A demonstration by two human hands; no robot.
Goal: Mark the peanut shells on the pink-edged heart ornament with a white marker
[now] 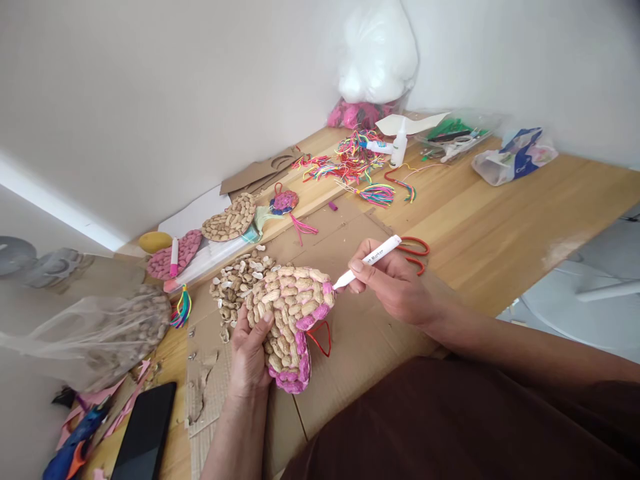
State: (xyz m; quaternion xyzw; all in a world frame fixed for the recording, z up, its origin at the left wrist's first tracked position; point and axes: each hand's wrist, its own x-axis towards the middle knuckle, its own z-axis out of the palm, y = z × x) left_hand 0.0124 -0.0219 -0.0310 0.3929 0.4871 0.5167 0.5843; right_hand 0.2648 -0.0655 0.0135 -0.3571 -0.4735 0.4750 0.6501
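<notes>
My left hand [249, 352] grips a heart-shaped piece covered in peanut shells [289, 313], held up over a sheet of cardboard [360, 333]. Its right and lower edges are painted pink, and a red loop hangs from it. My right hand [395, 283] pinches a white paint marker [369, 261], and the marker's tip touches the pink right edge of the heart. A heap of loose peanut shells [239, 280] lies just behind the heart.
Red-handled scissors [416, 253] lie by my right hand. Other peanut hearts [231, 219], a pink heart with a marker [173, 257], coloured yarn [353, 163], a glue bottle [399, 143], a bag of peanuts [107, 330] and a black phone [147, 430] lie about the wooden table [500, 220].
</notes>
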